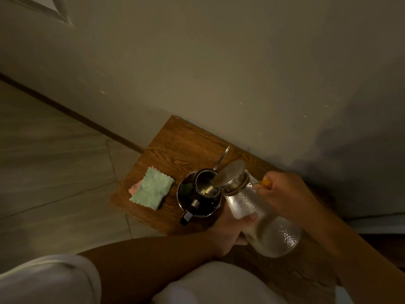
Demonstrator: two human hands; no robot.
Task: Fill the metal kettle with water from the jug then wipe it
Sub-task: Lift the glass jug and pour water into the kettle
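Two hands hold a clear glass jug (pixel 260 218) tipped over toward a metal kettle (pixel 198 194) on a small wooden table (pixel 175 145) that stands against a pale wall (pixel 219 62). The left hand (pixel 230 229) is wrapped around the jug's lower body from beneath, thumb pressed on the glass. The right hand (pixel 282 194) is closed near the jug's neck, fingers curled around something orange (pixel 266 183) that may be a handle or tag; the dim light makes it hard to say which. The jug's round metal lid (pixel 230 173) is on its mouth, which sits just above the kettle's open top. Water seems to be passing from the mouth into the opening, though the stream itself is hard to make out. Droplets glint along the jug's side.

The kettle stands upright near the middle of the table, its dark handle (pixel 189 212) pointing toward the person and a thin metal spout (pixel 221 157) rising from its far side toward the wall. Just beside the kettle, on its left, lies a folded cloth (pixel 152 188), green on top with a pink edge showing beneath, flat on the wood and not touching the kettle. Pale floor tiles (pixel 54 161) spread out to the left of the table, and white fabric (pixel 48 279) fills the bottom of the view.
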